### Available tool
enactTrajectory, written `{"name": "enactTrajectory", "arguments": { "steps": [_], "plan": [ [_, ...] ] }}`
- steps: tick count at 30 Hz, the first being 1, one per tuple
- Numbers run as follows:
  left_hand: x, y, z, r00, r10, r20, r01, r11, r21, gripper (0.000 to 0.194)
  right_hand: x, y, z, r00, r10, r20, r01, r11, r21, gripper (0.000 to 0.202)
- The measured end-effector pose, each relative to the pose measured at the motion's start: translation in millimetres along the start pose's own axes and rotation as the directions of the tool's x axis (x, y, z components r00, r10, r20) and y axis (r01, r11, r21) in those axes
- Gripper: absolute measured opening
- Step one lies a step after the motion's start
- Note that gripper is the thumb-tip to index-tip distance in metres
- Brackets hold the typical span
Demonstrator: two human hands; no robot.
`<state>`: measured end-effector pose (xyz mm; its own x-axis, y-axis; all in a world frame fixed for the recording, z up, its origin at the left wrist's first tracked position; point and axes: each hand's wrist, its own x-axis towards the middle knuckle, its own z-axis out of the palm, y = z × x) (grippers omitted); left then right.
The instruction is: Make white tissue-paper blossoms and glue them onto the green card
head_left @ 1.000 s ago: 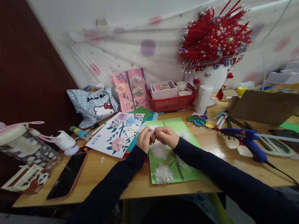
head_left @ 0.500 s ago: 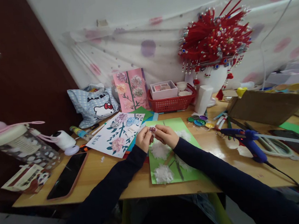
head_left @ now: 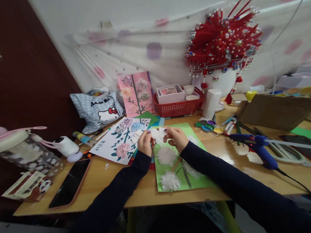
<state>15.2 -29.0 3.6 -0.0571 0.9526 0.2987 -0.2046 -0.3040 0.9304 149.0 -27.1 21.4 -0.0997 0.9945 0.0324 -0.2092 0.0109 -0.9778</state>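
Head view, centre of frame: left hand [head_left: 145, 145] and right hand [head_left: 178, 139] both pinch one thin white piece [head_left: 158, 135]. Light, even pressure should avoid tearing.

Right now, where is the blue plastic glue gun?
The blue plastic glue gun lies right of the light-green paper sheet in the head view, in front of the brown cardboard.

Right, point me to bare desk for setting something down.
Bare wood shows between phone and left sleeve, beside a small white scrap; another patch lies between right sleeve and blue glue gun. The back, around the red basket, is crowded.
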Motion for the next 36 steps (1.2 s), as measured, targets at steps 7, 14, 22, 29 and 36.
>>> {"name": "enactTrajectory", "arguments": {
  "steps": [7, 14, 22, 29, 36],
  "plan": [
    [4, -2, -1.0, 0.997, -0.011, -0.07, 0.006, 0.998, -0.07, 0.029, 0, -12, -5, 0.991, 0.12, -0.055, -0.093, 0.929, 0.358, 0.011],
    [2, 0, 2.9, 0.999, -0.032, -0.014, 0.03, 0.997, -0.074, 0.03, -5, -11, -2, 0.984, 0.102, 0.146, -0.141, 0.947, 0.287, 0.027],
    [-5, 3, 2.2, 0.996, -0.017, 0.091, 0.008, 0.995, 0.101, 0.034, -14, -1, 11, 0.967, 0.071, 0.246, -0.038, 0.99, -0.137, 0.038],
    [-2, 3, -0.8, 0.999, -0.015, -0.035, 0.018, 0.994, 0.105, 0.038, -9, 4, 3, 0.962, -0.266, 0.057, 0.272, 0.941, -0.203, 0.044],
    [-5, 6, 1.3, 0.999, -0.045, 0.025, 0.04, 0.983, 0.177, 0.04, -15, 4, 7, 0.939, -0.207, 0.273, 0.267, 0.942, -0.205, 0.033]
  ]
}}
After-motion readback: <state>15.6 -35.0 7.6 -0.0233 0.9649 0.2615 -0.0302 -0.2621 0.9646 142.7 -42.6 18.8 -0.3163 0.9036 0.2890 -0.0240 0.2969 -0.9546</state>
